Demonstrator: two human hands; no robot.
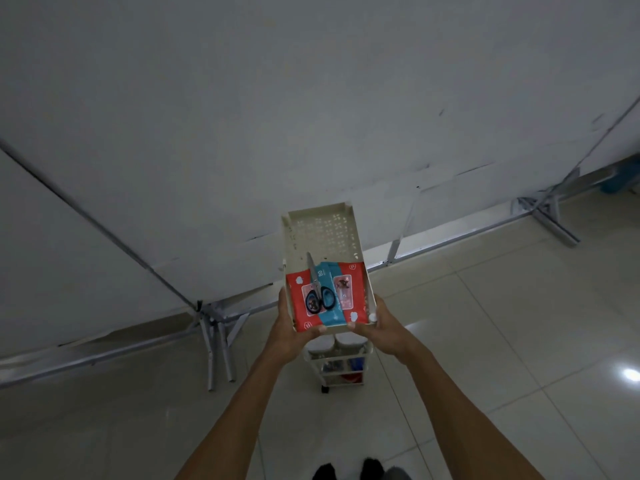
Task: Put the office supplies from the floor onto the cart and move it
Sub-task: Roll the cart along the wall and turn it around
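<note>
Both hands grip the near end of a narrow cream cart point(323, 233) on the tiled floor point(485, 341): left hand point(292, 332) at the left corner, right hand point(386, 329) at the right. On its perforated top tray lies a red-and-blue wipes pack point(346, 299) printed "80", black-handled scissors point(317, 292) on it. The lower shelves are dim, their contents unclear. A white backdrop point(277, 116) hangs behind.

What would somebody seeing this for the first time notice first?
The eye goes to the red and blue packet in the near half of the top tray of the white cart, bright against the dim grey wall. Black-handled scissors lie on the packet, blades pointing away. The left hand and right hand grip the tray's near corners, arms reaching in from below.
</note>
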